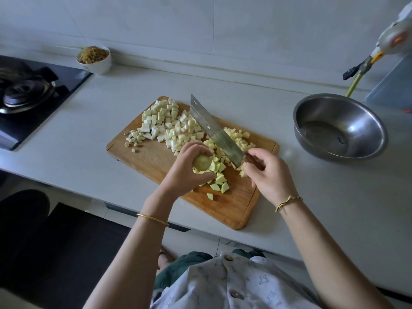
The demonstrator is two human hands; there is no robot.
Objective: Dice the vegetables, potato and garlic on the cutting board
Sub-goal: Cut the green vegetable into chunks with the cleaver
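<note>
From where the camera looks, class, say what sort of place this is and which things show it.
Most likely a home kitchen: a gas hob is set into the pale countertop, a wooden cutting board carries diced vegetables, and a steel bowl stands beside it.

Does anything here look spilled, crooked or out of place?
Nothing has spilled. The cutting board lies askew on the counter, and a few garlic bits sit right at its left edge, close to falling off.
</note>
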